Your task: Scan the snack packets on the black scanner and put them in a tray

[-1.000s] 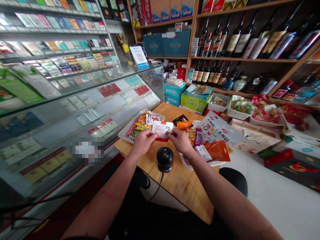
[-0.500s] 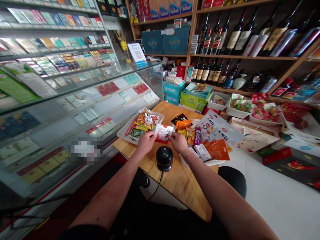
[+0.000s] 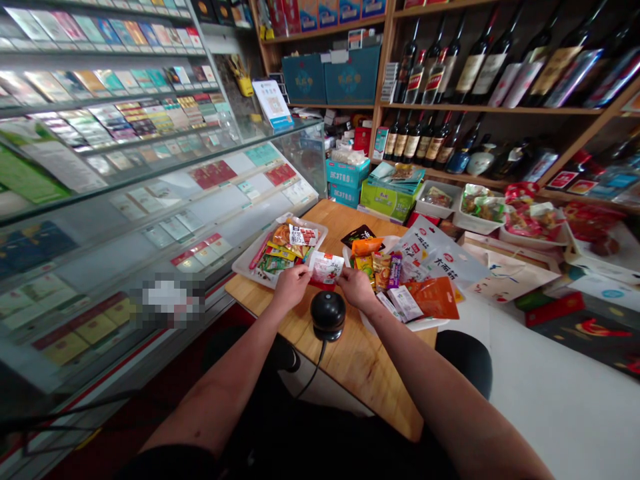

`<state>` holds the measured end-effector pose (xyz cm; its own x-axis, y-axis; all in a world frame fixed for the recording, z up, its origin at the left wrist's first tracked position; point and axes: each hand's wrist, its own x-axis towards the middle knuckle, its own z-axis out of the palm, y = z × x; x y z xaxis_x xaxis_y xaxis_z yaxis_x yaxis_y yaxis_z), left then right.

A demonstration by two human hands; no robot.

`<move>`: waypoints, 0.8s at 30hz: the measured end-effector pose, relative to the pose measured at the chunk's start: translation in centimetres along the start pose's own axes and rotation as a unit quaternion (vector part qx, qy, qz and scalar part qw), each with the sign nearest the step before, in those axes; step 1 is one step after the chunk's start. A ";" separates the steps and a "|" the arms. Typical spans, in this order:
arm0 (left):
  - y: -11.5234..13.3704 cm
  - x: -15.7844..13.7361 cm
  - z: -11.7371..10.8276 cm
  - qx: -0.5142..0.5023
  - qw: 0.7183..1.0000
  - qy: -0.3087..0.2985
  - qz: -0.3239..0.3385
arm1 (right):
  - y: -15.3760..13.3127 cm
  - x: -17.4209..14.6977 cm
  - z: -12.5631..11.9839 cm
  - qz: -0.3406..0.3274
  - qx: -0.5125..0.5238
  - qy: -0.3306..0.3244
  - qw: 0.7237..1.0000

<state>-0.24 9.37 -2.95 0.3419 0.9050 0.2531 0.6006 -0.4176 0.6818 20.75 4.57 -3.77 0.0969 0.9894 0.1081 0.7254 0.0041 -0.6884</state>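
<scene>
Lowered white-and-red snack packet, flat

I'm looking into a small shop: wine bottles on wooden shelves, a glass display counter of cigarette packs, snack packets.

The packet at frame centre is white with red print. Below it the round scanner is glossy black, on a honey-coloured wooden table. Right of centre lies an orange pouch; farther up, teal boxes and a green box, perhaps lime-toned.
</scene>
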 end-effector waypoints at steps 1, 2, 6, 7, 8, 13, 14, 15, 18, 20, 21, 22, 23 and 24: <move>-0.1 0.0 0.1 0.000 1.000 0.000 0.000 | 0.0 0.0 0.0 -0.002 0.001 -0.002 1.000; -0.1 0.1 0.1 0.001 1.000 0.000 0.001 | 0.1 0.0 0.0 -0.005 0.002 -0.004 1.000; -0.4 0.1 0.4 0.003 1.000 -0.004 0.001 | 0.2 -0.3 0.0 -0.010 -0.008 -0.009 1.000; -0.4 0.0 0.5 0.002 1.000 -0.004 -0.001 | 0.2 -0.4 -0.1 -0.009 -0.014 -0.008 1.000; -0.4 0.0 0.5 -0.001 1.000 -0.003 -0.003 | 0.2 -0.4 -0.1 -0.009 -0.021 -0.007 1.000; 0.0 0.0 0.5 -0.008 1.000 -0.003 -0.006 | 0.5 -0.4 0.0 -0.022 0.009 0.006 1.000; 0.2 0.0 0.4 -0.007 1.000 -0.001 -0.004 | 0.6 -0.3 0.0 -0.022 0.024 0.008 0.999; 0.4 0.1 0.3 -0.008 1.000 0.001 -0.002 | 0.7 -0.3 0.0 -0.020 0.038 0.009 0.999; 1.3 0.4 -0.2 -0.010 1.000 0.010 0.007 | 0.8 -0.3 -0.2 -0.002 0.066 0.014 0.998; 2.0 0.7 -0.4 -0.005 1.000 0.018 0.021 | 0.7 -0.4 -0.6 0.007 0.082 0.020 0.996; 2.4 0.8 -0.5 -0.001 0.999 0.022 0.030 | 0.6 -0.5 -0.9 0.008 0.087 0.026 0.996; 2.8 1.0 -0.5 0.002 0.999 0.027 0.039 | 0.5 -0.7 -1.3 0.008 0.090 0.033 0.995; 3.3 1.1 -0.5 0.003 0.998 0.030 0.047 | 0.3 -0.8 -1.8 0.007 0.092 0.042 0.995; 3.7 1.3 -0.5 0.003 0.998 0.032 0.054 | 0.2 -0.9 -2.3 0.005 0.094 0.051 0.994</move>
<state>2.09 9.05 0.30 0.3576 0.8580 0.3686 0.5670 -0.5132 0.6444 22.32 3.32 -2.34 0.1786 0.9699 0.1655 0.5849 0.0306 -0.8105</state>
